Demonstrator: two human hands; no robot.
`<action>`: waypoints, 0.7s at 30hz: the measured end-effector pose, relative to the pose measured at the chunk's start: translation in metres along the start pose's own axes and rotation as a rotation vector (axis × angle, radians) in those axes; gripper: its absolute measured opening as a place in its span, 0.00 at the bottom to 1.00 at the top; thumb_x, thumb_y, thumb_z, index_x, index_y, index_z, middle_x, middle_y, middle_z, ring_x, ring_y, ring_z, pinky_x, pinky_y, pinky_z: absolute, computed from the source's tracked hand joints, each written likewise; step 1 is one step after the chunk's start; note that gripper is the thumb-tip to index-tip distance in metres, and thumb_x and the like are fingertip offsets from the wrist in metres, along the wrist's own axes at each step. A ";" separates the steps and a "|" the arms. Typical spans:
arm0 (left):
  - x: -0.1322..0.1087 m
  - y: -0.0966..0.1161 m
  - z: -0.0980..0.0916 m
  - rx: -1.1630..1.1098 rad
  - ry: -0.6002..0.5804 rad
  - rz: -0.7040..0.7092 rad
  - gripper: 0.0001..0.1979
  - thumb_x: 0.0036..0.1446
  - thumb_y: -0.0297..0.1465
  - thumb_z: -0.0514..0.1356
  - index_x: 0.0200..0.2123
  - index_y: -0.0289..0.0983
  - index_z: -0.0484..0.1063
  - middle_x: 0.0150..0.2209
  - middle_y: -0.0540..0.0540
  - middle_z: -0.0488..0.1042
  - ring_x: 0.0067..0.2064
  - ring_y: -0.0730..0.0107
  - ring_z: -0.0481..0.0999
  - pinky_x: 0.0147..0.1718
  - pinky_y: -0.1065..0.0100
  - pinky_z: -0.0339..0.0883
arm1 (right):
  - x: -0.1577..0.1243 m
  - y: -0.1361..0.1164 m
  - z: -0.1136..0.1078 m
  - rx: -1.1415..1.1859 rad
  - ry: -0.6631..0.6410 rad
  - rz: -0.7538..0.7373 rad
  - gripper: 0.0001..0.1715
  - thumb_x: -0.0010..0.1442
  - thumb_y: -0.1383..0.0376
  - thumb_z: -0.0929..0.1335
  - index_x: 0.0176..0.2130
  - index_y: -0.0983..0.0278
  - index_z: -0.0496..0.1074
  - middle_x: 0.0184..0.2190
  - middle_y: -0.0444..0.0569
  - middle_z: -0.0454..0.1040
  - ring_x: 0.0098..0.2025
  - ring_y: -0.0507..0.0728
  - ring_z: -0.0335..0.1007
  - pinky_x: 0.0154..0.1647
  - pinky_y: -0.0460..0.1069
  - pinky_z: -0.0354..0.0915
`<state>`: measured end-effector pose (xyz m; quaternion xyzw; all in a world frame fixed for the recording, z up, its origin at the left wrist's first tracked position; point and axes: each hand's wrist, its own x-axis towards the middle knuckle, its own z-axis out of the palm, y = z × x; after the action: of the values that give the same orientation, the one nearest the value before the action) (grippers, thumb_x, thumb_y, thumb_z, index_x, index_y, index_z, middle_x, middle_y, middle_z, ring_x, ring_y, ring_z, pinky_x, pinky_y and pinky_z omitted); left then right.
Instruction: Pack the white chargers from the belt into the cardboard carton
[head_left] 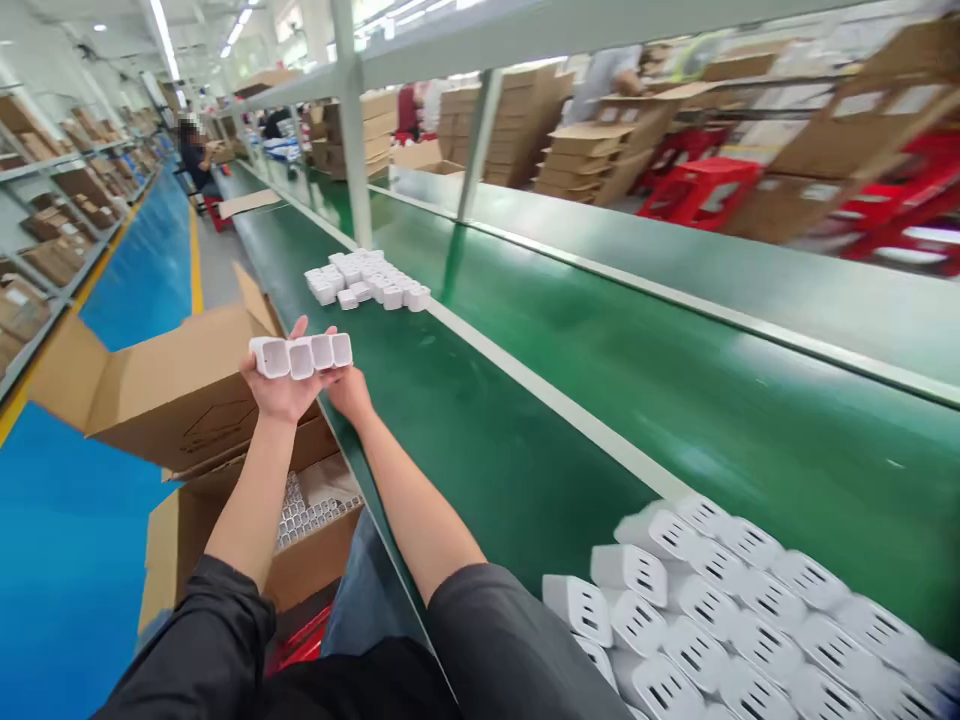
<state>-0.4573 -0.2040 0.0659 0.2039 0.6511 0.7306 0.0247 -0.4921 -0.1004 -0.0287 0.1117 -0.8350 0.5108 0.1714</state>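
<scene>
Between my two hands I hold a row of several white plastic charger housings (pixel 301 357), side by side, their hollow open ends turned toward me. My left hand (pixel 282 396) is wrapped around the row's left end from below. At the right end, my right hand (pixel 349 388) grips the row, its fingers partly hidden behind it. Farther up the green bench lies a cluster of similar white housings (pixel 367 278). At the lower right, many white housings (pixel 697 625) with slotted faces stand packed together.
An open cardboard box (pixel 311 580) with small metallic-looking parts stands left of the green bench (pixel 495 440). Behind it is another open carton (pixel 187 390). A metal post (pixel 352 130) rises from the bench. A seated person (pixel 196 160) is far along. Red stools (pixel 701 190) and cartons stand across.
</scene>
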 end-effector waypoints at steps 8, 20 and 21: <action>-0.118 -0.029 -0.117 0.076 0.394 -0.044 0.45 0.52 0.62 0.47 0.68 0.48 0.47 0.62 0.38 0.65 0.64 0.44 0.64 0.54 0.39 0.64 | -0.044 -0.105 0.023 0.298 -0.207 -0.242 0.17 0.62 0.57 0.66 0.48 0.61 0.70 0.42 0.50 0.75 0.44 0.55 0.74 0.50 0.51 0.69; -0.249 -0.153 -0.240 -0.453 0.520 -0.110 0.51 0.32 0.55 0.71 0.60 0.41 0.66 0.60 0.37 0.67 0.60 0.44 0.68 0.56 0.52 0.66 | -0.150 -0.085 0.237 0.301 -0.499 0.214 0.39 0.51 0.62 0.72 0.60 0.62 0.60 0.53 0.52 0.70 0.50 0.59 0.69 0.51 0.53 0.68; -0.267 -0.170 -0.247 -0.467 0.524 -0.196 0.52 0.32 0.56 0.71 0.61 0.43 0.65 0.62 0.37 0.65 0.61 0.44 0.67 0.57 0.51 0.65 | -0.165 -0.070 0.254 0.313 -0.522 0.298 0.40 0.50 0.62 0.72 0.60 0.62 0.59 0.52 0.51 0.71 0.49 0.58 0.70 0.51 0.53 0.68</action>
<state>-0.3336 -0.4909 -0.1853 -0.0645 0.4674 0.8812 -0.0271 -0.3594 -0.3569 -0.1447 0.1403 -0.7693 0.6064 -0.1441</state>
